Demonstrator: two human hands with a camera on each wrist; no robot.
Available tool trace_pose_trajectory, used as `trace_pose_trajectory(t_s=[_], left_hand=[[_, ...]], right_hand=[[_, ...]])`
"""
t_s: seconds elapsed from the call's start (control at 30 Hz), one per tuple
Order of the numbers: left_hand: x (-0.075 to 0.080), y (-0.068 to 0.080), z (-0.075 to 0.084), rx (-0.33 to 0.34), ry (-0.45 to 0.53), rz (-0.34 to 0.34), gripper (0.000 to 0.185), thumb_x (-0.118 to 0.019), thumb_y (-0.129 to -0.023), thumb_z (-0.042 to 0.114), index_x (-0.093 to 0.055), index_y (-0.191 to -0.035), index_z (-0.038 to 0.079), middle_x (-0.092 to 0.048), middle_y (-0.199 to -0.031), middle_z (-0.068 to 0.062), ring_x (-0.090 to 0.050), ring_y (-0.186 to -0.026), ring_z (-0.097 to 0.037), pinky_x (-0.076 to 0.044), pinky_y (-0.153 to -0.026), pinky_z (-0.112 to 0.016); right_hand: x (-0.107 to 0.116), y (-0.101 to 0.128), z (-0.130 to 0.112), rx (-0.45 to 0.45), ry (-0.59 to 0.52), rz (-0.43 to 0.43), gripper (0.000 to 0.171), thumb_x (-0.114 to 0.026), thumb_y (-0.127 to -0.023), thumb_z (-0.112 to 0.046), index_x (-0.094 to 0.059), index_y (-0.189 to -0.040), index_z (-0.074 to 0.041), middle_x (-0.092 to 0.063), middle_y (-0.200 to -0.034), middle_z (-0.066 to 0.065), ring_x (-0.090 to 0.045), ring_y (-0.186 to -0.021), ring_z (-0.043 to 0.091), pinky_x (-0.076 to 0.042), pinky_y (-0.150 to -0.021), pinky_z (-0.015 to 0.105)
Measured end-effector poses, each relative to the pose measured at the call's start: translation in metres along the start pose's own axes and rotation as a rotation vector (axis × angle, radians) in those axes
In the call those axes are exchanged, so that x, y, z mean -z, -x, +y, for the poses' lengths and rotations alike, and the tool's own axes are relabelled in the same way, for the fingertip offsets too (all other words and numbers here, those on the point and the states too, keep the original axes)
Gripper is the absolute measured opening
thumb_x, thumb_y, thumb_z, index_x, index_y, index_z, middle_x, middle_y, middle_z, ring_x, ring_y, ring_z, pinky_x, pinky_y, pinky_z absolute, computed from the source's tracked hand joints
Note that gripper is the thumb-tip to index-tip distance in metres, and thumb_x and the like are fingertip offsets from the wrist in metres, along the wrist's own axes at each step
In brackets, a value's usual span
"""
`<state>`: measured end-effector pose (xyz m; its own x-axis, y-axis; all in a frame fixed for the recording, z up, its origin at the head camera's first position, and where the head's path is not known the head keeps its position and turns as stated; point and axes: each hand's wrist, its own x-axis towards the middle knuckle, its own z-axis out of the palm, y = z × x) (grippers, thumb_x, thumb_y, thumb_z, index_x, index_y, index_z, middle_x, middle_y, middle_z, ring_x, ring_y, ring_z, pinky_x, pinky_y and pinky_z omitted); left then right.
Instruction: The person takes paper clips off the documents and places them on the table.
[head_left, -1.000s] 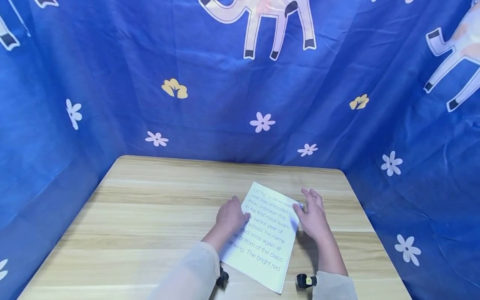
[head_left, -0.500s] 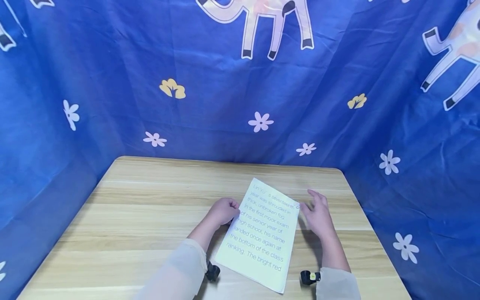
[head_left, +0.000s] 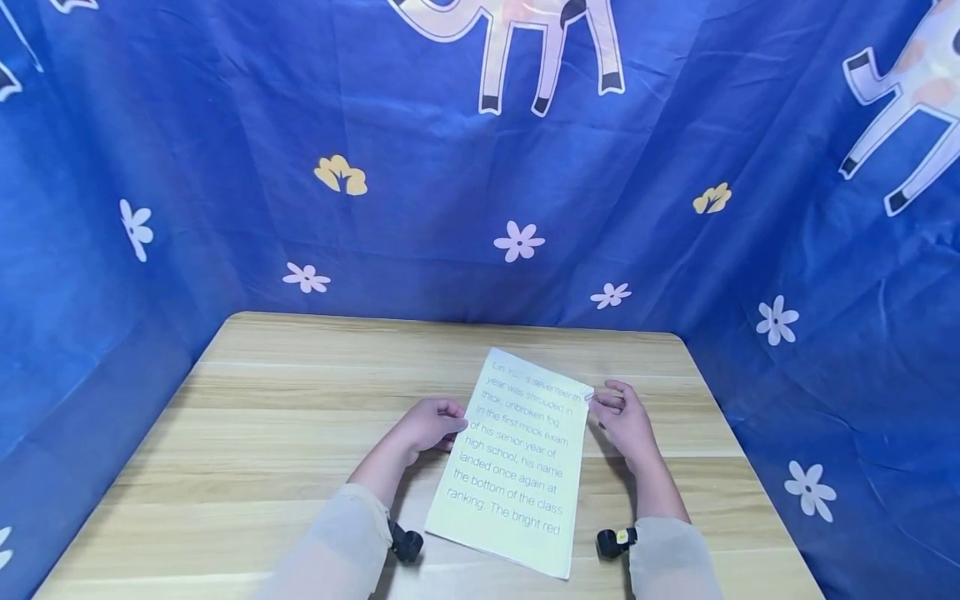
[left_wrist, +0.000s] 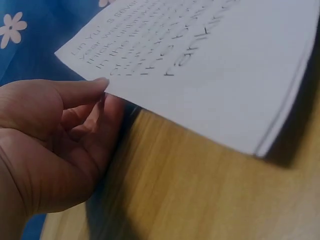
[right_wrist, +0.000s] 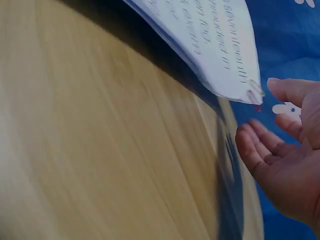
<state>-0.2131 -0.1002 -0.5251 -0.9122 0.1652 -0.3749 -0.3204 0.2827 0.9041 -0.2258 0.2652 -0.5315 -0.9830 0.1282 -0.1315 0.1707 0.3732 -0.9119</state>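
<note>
A thin sheaf of white printed paper [head_left: 510, 467] is raised above the table, its near corner lifted clear in the left wrist view [left_wrist: 240, 100]. My left hand [head_left: 429, 423] pinches its left edge, thumb on top and fingers underneath. At the sheaf's upper right corner sits a small paper clip [right_wrist: 255, 92], its colour blurred. My right hand [head_left: 624, 423] is beside that corner. In the right wrist view a gap shows between the corner and the right thumb [right_wrist: 287, 90], and the fingers are loosely bent around nothing.
A light wooden table [head_left: 300, 375] lies beneath both hands. Blue cloth [head_left: 420, 208] with printed animals and flowers hangs behind it and along both sides. Black wrist cameras [head_left: 407, 543] show at the pale sleeves.
My left hand moved left from over the page to grip its left edge. The sheaf has risen and shifted slightly left. My right hand let go of the clipped corner and stays near it.
</note>
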Motion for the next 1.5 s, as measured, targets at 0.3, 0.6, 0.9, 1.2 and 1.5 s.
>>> trace_pose_trajectory(t_s=[0.3,0.6,0.9,1.2,1.5], left_hand=[[0.003,0.001,-0.007,-0.01,0.061,-0.023,0.02,-0.071,-0.103,0.012,-0.072,-0.12,0.002,-0.076,-0.107,-0.011,-0.072,-0.093,-0.019,-0.065,-0.079,-0.028],[0.006,0.002,-0.011,-0.061,0.104,-0.025,0.035,-0.071,-0.102,0.009,-0.065,-0.135,0.0,-0.081,-0.115,-0.016,-0.078,-0.094,-0.019,-0.067,-0.086,-0.032],[0.009,0.004,-0.013,-0.088,0.125,-0.031,0.036,-0.072,-0.102,0.009,-0.064,-0.136,0.002,-0.081,-0.116,-0.014,-0.077,-0.092,-0.017,-0.067,-0.086,-0.033],[0.007,0.004,-0.014,-0.08,0.125,-0.024,0.034,-0.071,-0.102,0.007,-0.064,-0.135,0.002,-0.081,-0.116,-0.015,-0.077,-0.092,-0.016,-0.066,-0.085,-0.033],[0.005,0.005,-0.015,-0.08,0.132,-0.019,0.032,-0.071,-0.102,0.006,-0.065,-0.133,0.002,-0.081,-0.115,-0.015,-0.077,-0.091,-0.016,-0.065,-0.084,-0.032]], right_hand=[[-0.02,-0.004,-0.005,-0.029,-0.103,0.118,0.05,-0.078,-0.1,-0.017,-0.054,-0.145,-0.014,-0.08,-0.115,0.011,-0.07,-0.097,0.015,-0.055,-0.077,0.024],[-0.027,-0.005,-0.014,0.006,-0.172,0.194,0.041,-0.08,-0.098,-0.015,-0.06,-0.134,-0.012,-0.075,-0.092,-0.006,-0.069,-0.088,0.012,-0.056,-0.077,0.02],[-0.029,-0.005,-0.016,0.013,-0.219,0.222,0.036,-0.079,-0.098,-0.012,-0.062,-0.129,-0.006,-0.071,-0.086,-0.01,-0.067,-0.082,0.006,-0.056,-0.077,0.016],[-0.03,-0.007,-0.015,0.009,-0.231,0.253,0.033,-0.081,-0.096,-0.013,-0.067,-0.125,-0.006,-0.068,-0.085,-0.01,-0.065,-0.079,0.005,-0.056,-0.073,0.015],[-0.033,-0.005,-0.015,0.035,-0.224,0.277,0.031,-0.078,-0.097,-0.009,-0.064,-0.124,-0.004,-0.066,-0.082,-0.012,-0.062,-0.075,0.003,-0.053,-0.069,0.015]])
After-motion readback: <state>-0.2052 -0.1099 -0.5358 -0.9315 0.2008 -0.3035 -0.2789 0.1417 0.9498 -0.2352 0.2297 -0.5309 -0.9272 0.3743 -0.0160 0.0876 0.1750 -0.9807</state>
